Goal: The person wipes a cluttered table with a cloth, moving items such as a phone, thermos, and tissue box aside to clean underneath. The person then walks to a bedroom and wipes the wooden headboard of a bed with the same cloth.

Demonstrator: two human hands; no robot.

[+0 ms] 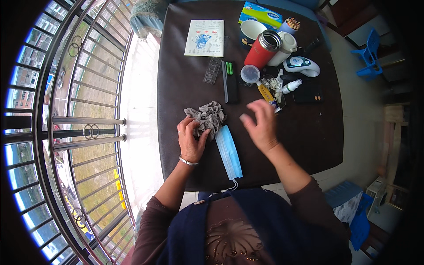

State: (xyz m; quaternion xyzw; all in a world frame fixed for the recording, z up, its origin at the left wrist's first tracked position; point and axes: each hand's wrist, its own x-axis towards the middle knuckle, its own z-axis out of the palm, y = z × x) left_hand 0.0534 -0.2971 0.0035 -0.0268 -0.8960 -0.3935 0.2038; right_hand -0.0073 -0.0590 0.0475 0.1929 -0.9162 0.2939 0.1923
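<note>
My left hand rests on a crumpled grey cloth, its fingers and thumb closed around the near left side. Beside the cloth lies a folded blue disposable face mask, its ear loop trailing toward the table's near edge. Over the dark brown table hangs my right hand, slightly blurred, thumb and fingers apart with nothing in them. Just beyond it are a yellow tube and a tangle of white cable. A black case with two green batteries on it lies past the cloth.
At the back stand a red thermos, a paper bowl, a white lidded cup, a cup of pencils and a tissue pack. A workbook, spray bottle and phone lie around. Metal railing runs left.
</note>
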